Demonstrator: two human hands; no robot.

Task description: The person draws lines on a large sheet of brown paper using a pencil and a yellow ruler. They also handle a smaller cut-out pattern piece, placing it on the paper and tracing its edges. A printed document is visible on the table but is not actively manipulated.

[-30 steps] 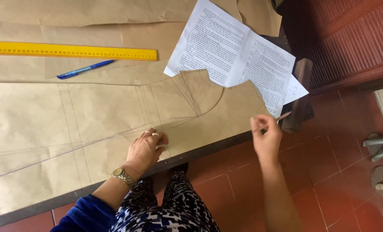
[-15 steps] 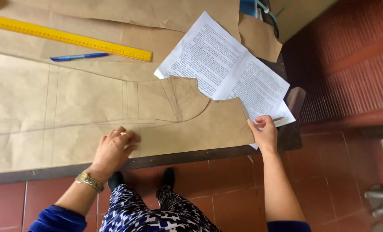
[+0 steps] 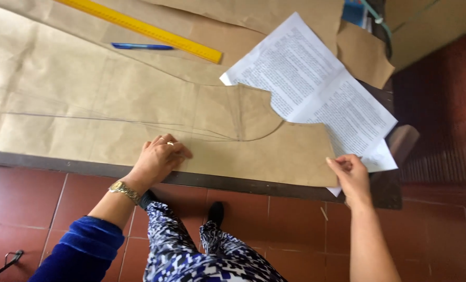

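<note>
The left hand [image 3: 159, 156] lay knuckles up at about 7 o'clock in the view, fingers curled and pressed onto the near edge of the brown pattern paper [image 3: 139, 104]; nothing was gripped in it, and whether anything sat beneath the palm could not be told. A gold wristwatch [image 3: 123, 190] showed on that wrist above a blue velvet sleeve [image 3: 84, 250]. The right hand [image 3: 352, 175] was at about 4 o'clock, at the lower right corner of the brown sheet, where that sheet met the printed white sheet [image 3: 316, 94]. Its fingers were drawn together at the paper edges, but which sheet they pinched was hidden by the hand itself. The brown paper covered most of the dark table [image 3: 389, 193] and ran out of view at the left and top; faint pencilled curves crossed it, hard to follow. At 11 to 12 o'clock a yellow ruler [image 3: 144, 28] lay aslant, its far end cut off, with a blue pen [image 3: 141, 46] just beside it. A blue object [image 3: 355, 13] at 1 o'clock was mostly covered and could not be identified. Patterned trousers [image 3: 201, 256] stood over a red tiled floor [image 3: 29, 193].
</note>
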